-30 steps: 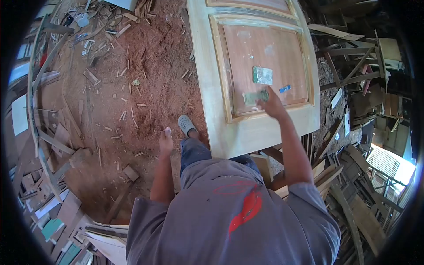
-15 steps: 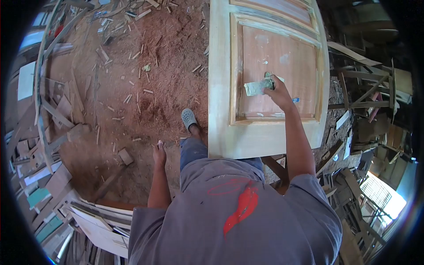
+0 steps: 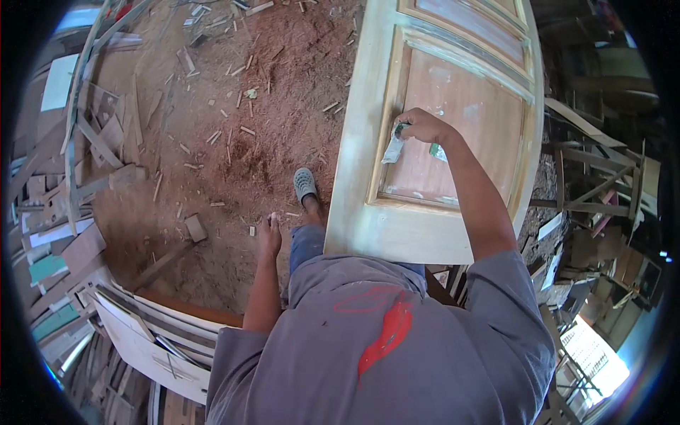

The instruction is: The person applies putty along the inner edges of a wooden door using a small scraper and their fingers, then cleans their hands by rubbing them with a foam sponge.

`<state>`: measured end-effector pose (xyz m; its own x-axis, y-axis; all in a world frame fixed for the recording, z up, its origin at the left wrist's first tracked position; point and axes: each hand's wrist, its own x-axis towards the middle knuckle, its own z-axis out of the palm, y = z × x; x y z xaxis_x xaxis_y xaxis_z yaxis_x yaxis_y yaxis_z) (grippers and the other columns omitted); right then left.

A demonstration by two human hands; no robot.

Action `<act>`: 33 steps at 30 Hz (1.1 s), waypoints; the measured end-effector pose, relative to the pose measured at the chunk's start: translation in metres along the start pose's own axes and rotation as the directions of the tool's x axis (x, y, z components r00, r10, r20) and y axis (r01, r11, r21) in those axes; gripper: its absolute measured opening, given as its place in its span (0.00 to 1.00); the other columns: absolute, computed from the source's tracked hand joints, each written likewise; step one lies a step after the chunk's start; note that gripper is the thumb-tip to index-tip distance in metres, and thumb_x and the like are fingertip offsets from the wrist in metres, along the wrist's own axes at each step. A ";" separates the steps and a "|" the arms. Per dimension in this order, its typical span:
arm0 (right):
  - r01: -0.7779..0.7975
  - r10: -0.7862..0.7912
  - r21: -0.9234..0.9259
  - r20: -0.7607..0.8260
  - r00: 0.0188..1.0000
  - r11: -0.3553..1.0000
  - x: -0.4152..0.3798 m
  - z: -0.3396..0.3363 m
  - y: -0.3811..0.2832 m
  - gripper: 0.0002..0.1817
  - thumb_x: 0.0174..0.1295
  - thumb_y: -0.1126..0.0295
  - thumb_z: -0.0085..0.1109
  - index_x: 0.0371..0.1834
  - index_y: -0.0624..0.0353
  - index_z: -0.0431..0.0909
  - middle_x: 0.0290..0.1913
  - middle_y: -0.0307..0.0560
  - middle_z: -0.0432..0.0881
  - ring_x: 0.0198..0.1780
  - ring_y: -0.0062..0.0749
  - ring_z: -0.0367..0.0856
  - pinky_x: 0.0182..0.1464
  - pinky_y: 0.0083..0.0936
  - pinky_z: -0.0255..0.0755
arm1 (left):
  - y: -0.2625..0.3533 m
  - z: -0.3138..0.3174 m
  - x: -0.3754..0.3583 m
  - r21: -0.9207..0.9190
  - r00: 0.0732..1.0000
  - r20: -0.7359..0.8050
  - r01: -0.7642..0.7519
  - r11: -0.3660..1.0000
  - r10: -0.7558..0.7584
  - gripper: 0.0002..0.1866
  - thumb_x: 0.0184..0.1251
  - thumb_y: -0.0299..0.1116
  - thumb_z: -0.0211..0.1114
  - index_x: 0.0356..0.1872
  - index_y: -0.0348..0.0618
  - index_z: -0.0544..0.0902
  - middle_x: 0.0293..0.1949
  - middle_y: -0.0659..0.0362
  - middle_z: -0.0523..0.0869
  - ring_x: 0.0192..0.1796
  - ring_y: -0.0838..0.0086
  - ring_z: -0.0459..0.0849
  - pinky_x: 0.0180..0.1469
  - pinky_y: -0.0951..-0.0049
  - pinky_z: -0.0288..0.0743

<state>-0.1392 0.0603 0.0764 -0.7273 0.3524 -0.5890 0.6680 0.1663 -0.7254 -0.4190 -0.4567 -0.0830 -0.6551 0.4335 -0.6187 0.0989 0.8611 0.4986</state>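
Right hand: the right hand (image 3: 423,126) reaches out over the wooden door (image 3: 368,212), its grip closed on a pale putty scraper (image 3: 392,149).
Scraper: its blade lies against the left edge of the door's reddish panel (image 3: 467,134), beside the raised frame moulding.
Left hand: the left hand (image 3: 269,235) hangs at the person's side above the sawdust floor (image 3: 212,184); whether its grip holds anything cannot be told.
Around: a grey clog (image 3: 304,184) stands near the door's edge; wood offcuts (image 3: 85,142) lie to the left.
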 end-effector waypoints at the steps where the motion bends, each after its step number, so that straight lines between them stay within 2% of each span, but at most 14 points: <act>1: 0.011 -0.011 -0.026 0.003 1.000 1.000 0.000 -0.002 -0.005 0.20 0.53 0.74 0.69 0.52 0.63 0.89 0.43 0.50 0.91 0.46 0.36 0.87 0.54 0.33 0.79 | 0.006 -0.002 -0.008 -0.012 1.000 -0.015 0.006 1.000 -0.006 0.31 0.86 0.56 0.53 0.60 0.32 0.81 0.52 0.39 0.88 0.56 0.47 0.87 0.60 0.53 0.77; 2: 0.020 -0.020 -0.052 0.005 1.000 0.998 0.000 -0.003 -0.010 0.21 0.52 0.74 0.70 0.52 0.63 0.89 0.44 0.51 0.92 0.46 0.37 0.87 0.55 0.33 0.79 | 0.013 -0.005 -0.015 -0.023 1.000 -0.028 0.010 1.000 -0.011 0.32 0.86 0.58 0.52 0.58 0.33 0.82 0.50 0.41 0.89 0.53 0.50 0.88 0.58 0.54 0.78; 5: 0.020 -0.020 -0.120 0.002 1.000 0.993 0.004 -0.003 -0.012 0.21 0.52 0.73 0.70 0.53 0.63 0.89 0.44 0.52 0.92 0.47 0.40 0.88 0.56 0.35 0.79 | 0.001 -0.007 -0.024 0.005 0.995 0.016 0.095 0.996 -0.095 0.31 0.85 0.56 0.55 0.62 0.31 0.81 0.57 0.37 0.88 0.63 0.40 0.85 0.65 0.49 0.76; 8: 0.010 -0.002 -0.159 0.049 0.999 0.987 0.005 -0.002 -0.018 0.21 0.53 0.72 0.69 0.53 0.62 0.89 0.46 0.57 0.91 0.48 0.46 0.89 0.56 0.37 0.79 | -0.009 -0.008 -0.033 0.044 0.987 0.022 0.159 0.986 -0.160 0.32 0.85 0.58 0.54 0.62 0.34 0.81 0.59 0.36 0.87 0.65 0.39 0.84 0.67 0.48 0.75; 11: 0.074 -0.072 -0.228 0.017 0.997 0.971 0.006 0.005 -0.014 0.22 0.55 0.72 0.69 0.55 0.65 0.87 0.46 0.60 0.90 0.50 0.49 0.88 0.59 0.38 0.78 | -0.008 -0.010 -0.040 0.048 0.989 -0.008 0.150 0.988 -0.150 0.32 0.85 0.60 0.53 0.63 0.36 0.80 0.60 0.36 0.87 0.65 0.38 0.83 0.67 0.48 0.74; 14: 0.124 -0.141 -0.393 -0.015 0.990 0.911 0.006 0.017 -0.011 0.24 0.56 0.71 0.67 0.58 0.63 0.86 0.51 0.63 0.88 0.55 0.57 0.86 0.61 0.43 0.78 | -0.011 -0.009 -0.032 0.066 0.975 0.025 0.217 0.974 -0.219 0.33 0.85 0.61 0.52 0.63 0.36 0.80 0.60 0.34 0.86 0.66 0.38 0.83 0.67 0.48 0.74; 20: 0.079 -0.039 -0.399 0.108 0.993 0.913 0.001 0.019 -0.033 0.23 0.58 0.69 0.65 0.59 0.59 0.86 0.54 0.63 0.87 0.59 0.59 0.85 0.64 0.44 0.77 | 0.009 -0.008 -0.019 0.051 0.990 0.058 0.127 0.991 -0.130 0.33 0.86 0.59 0.51 0.62 0.33 0.79 0.60 0.33 0.85 0.65 0.37 0.82 0.66 0.48 0.74; 23: 0.064 -0.058 -0.377 0.026 0.998 0.924 0.005 0.012 -0.023 0.22 0.59 0.69 0.65 0.58 0.59 0.86 0.54 0.63 0.87 0.58 0.58 0.85 0.63 0.44 0.77 | 0.009 -0.003 -0.012 0.014 0.993 0.038 0.111 0.994 -0.112 0.33 0.86 0.58 0.52 0.61 0.31 0.79 0.57 0.33 0.86 0.63 0.38 0.83 0.65 0.48 0.74; 26: 0.061 -0.045 -0.311 0.055 0.997 0.948 0.003 0.013 -0.018 0.21 0.60 0.69 0.65 0.58 0.60 0.86 0.55 0.64 0.87 0.58 0.58 0.85 0.63 0.44 0.77 | 0.016 -0.007 -0.013 0.031 0.995 0.047 0.085 0.996 -0.086 0.32 0.86 0.57 0.53 0.61 0.30 0.80 0.57 0.33 0.86 0.63 0.37 0.84 0.64 0.48 0.75; 29: 0.064 -0.060 -0.366 0.021 0.998 0.928 -0.001 0.021 -0.016 0.21 0.61 0.70 0.64 0.58 0.61 0.85 0.55 0.64 0.88 0.58 0.59 0.85 0.63 0.43 0.77 | 0.005 -0.004 -0.011 -0.061 0.997 0.043 0.073 0.996 -0.070 0.31 0.87 0.56 0.52 0.60 0.30 0.80 0.57 0.32 0.86 0.63 0.36 0.83 0.63 0.47 0.75; 32: 0.037 -0.002 -0.347 0.099 0.995 0.937 -0.002 0.009 -0.030 0.21 0.61 0.71 0.63 0.59 0.62 0.85 0.55 0.64 0.88 0.59 0.59 0.85 0.64 0.44 0.78 | 0.010 -0.010 -0.020 0.022 0.998 0.044 0.041 0.999 -0.042 0.31 0.87 0.55 0.51 0.59 0.30 0.81 0.57 0.32 0.87 0.63 0.35 0.83 0.63 0.46 0.75; 33: 0.043 -0.019 -0.327 0.076 0.997 0.944 -0.004 0.011 -0.029 0.21 0.61 0.71 0.63 0.59 0.62 0.85 0.55 0.64 0.88 0.59 0.59 0.85 0.63 0.44 0.78 | 0.010 -0.010 -0.021 0.037 0.997 0.041 0.058 0.998 -0.060 0.31 0.87 0.55 0.51 0.59 0.30 0.81 0.57 0.33 0.87 0.63 0.35 0.83 0.63 0.46 0.75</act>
<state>-0.1576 0.0441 0.0954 -0.7498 0.2786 -0.6002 0.6509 0.4735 -0.5934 -0.4117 -0.4600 -0.0590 -0.6288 0.3919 -0.6716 0.0884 0.8942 0.4389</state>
